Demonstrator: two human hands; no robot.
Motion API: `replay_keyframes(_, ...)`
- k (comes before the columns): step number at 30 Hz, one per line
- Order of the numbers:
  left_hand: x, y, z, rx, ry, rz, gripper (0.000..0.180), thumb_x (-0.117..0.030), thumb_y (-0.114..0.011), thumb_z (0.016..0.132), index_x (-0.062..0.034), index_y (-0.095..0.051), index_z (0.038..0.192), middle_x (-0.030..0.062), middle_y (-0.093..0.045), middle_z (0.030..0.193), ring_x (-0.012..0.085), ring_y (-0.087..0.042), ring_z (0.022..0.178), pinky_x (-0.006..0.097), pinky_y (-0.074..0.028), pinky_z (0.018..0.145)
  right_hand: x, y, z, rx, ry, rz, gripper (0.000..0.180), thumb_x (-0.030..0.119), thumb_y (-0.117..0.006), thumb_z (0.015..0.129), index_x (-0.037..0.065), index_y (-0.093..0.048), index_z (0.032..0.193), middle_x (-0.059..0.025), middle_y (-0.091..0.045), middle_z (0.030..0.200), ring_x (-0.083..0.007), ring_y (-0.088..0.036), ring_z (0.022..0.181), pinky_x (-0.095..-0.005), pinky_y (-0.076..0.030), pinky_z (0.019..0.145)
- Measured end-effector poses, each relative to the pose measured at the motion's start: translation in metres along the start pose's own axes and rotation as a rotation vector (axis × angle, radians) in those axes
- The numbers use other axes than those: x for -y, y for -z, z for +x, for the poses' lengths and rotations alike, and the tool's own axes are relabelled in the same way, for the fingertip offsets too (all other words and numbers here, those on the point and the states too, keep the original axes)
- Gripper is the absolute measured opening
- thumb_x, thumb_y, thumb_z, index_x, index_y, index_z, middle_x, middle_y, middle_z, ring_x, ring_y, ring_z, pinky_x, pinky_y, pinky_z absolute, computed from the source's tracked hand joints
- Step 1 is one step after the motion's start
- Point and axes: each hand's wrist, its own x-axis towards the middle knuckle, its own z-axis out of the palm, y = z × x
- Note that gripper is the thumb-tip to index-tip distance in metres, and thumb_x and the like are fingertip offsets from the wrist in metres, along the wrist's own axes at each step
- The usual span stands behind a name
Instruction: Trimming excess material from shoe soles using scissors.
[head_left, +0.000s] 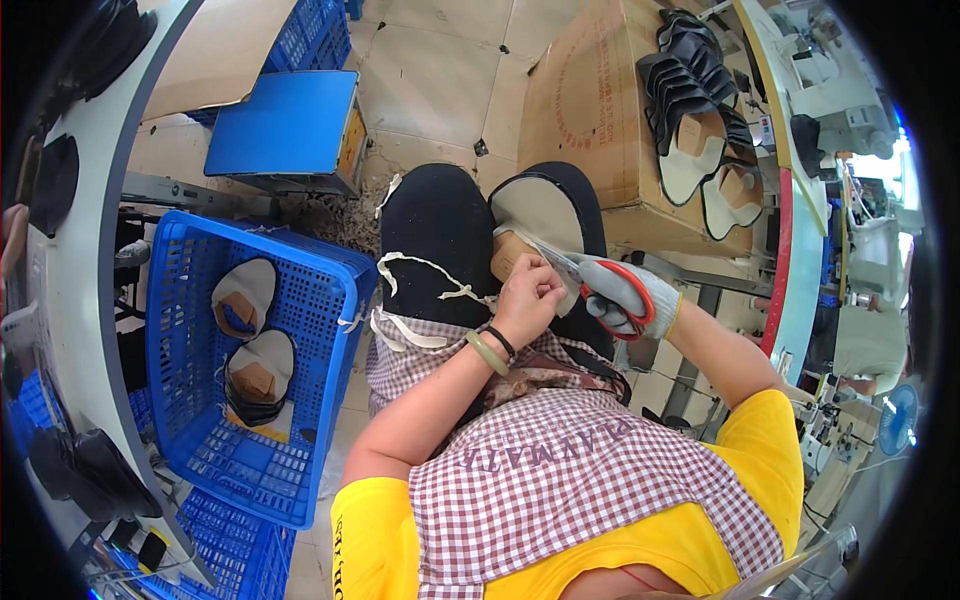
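Observation:
A cream-lined shoe upper (543, 208) with a tan patch rests on my right knee. My left hand (530, 298), bare, with a bracelet and a dark band at the wrist, is closed with its fingertips pinched at the upper's near edge. A pair of red-handled scissors (645, 290) is gripped in my right hand (620, 300), which wears a grey-white glove. The blades point left toward the left fingertips, partly hidden against the upper. Several cream trimmed strips (408, 335) lie over my left thigh and the checked apron (560, 450).
At left stands a blue plastic crate (345, 400) holding two cream-lined uppers (245, 290). A cardboard box (580, 110) at right carries stacked dark uppers (685, 95). A blue-topped stool (285, 120) is ahead. White tables (215, 35) flank me, and scraps litter the floor.

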Motion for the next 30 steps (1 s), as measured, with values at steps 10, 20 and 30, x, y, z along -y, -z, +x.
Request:
replay_keyframes(10,-0.021,-0.004,-0.026,0.0,-0.455,0.35,0.01,-0.002,-0.065,0.073,-0.0032,-0.058,0.079,0.0115,-0.054,0.104,0.03,-0.056,0.089,0.036,-0.049,0.074,-0.013,0.0,-0.013,-0.027,-0.016,0.043,0.033,0.044,-0.058,0.091,0.012,-0.056,0.099,-0.0005,-0.057,0.069,-0.0065,-0.045,0.043,-0.0192,-0.034,0.036)
replay_keyframes(20,-0.033,-0.001,-0.037,0.293,-0.376,0.364,0.014,-0.004,-0.071,0.071,-0.0061,-0.062,0.081,0.0127,-0.05,0.115,0.0292,-0.054,0.101,0.037,-0.047,0.085,-0.074,0.002,-0.032,0.138,0.271,0.311,0.051,0.038,-0.047,0.098,0.017,-0.033,0.143,0.0026,-0.053,0.075,-0.0016,-0.04,0.05,-0.0141,-0.03,0.041)
replay_keyframes(30,-0.032,0.012,-0.033,0.446,-0.279,0.156,0.01,-0.003,-0.069,0.076,-0.0051,-0.061,0.081,0.0126,-0.04,0.129,0.0284,-0.044,0.117,0.039,-0.039,0.098,-0.089,0.014,-0.002,0.504,0.263,0.634,0.049,0.042,-0.045,0.098,0.018,-0.036,0.14,0.0013,-0.05,0.07,-0.0033,-0.036,0.047,-0.0157,-0.028,0.039)
